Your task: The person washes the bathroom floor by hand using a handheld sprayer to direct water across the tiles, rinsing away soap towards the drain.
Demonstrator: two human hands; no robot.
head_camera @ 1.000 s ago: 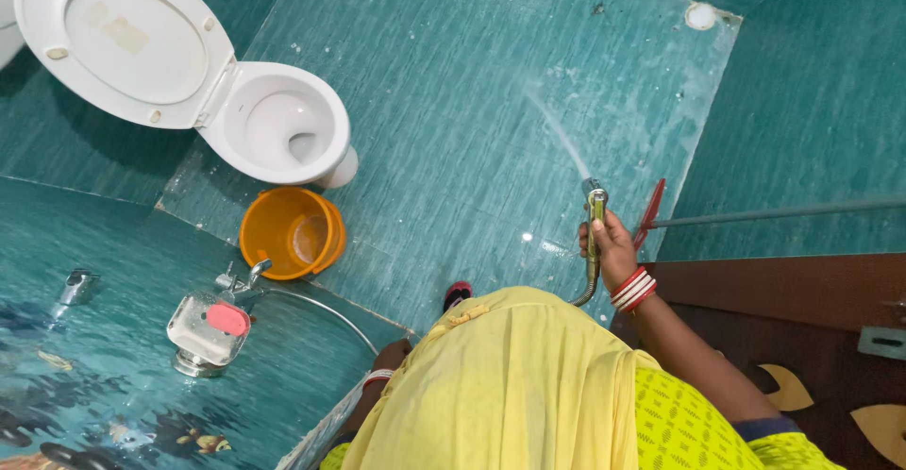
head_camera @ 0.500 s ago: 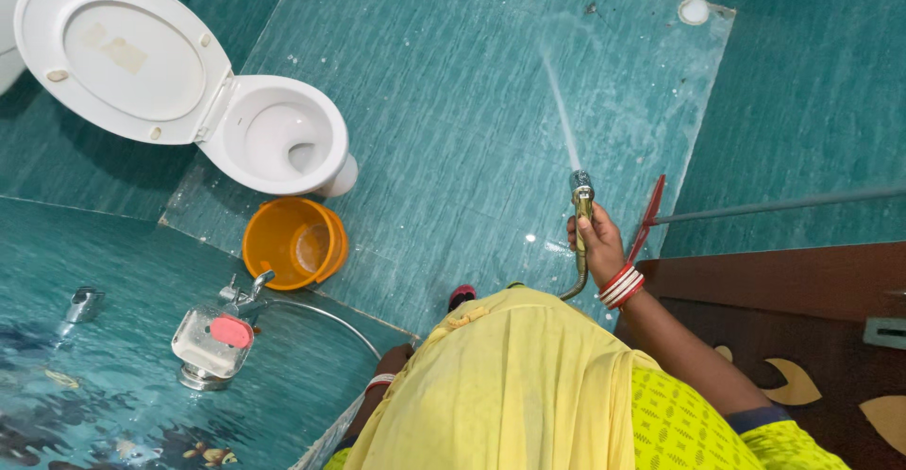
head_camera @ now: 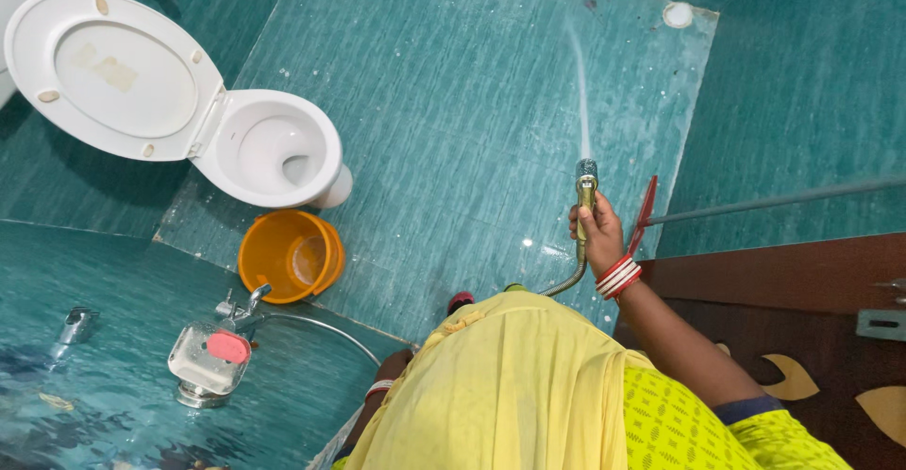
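Observation:
My right hand point(head_camera: 596, 229) grips a metal hand-held sprayer point(head_camera: 586, 179) on a flexible steel hose point(head_camera: 569, 281). A thin jet of water point(head_camera: 579, 83) shoots from its head across the teal tiled floor point(head_camera: 453, 102) toward the far corner, near a round white drain cover point(head_camera: 677, 15). Red and white bangles point(head_camera: 618, 276) circle that wrist. My left wrist point(head_camera: 379, 387), also with a bangle, hangs low beside my yellow garment point(head_camera: 510, 385). The left hand itself is mostly hidden.
A white toilet point(head_camera: 283, 154) with its lid point(head_camera: 109, 74) raised stands at the left. An orange bucket point(head_camera: 288, 255) sits beside it. A wall tap point(head_camera: 241, 305) and a soap dish with pink soap point(head_camera: 209, 357) are lower left. A red-headed wiper point(head_camera: 645, 213) leans by a brown door point(head_camera: 802, 291).
My right hand has swung the sprayer so the jet now points straight toward the far corner instead of angling left. The view has shifted slightly.

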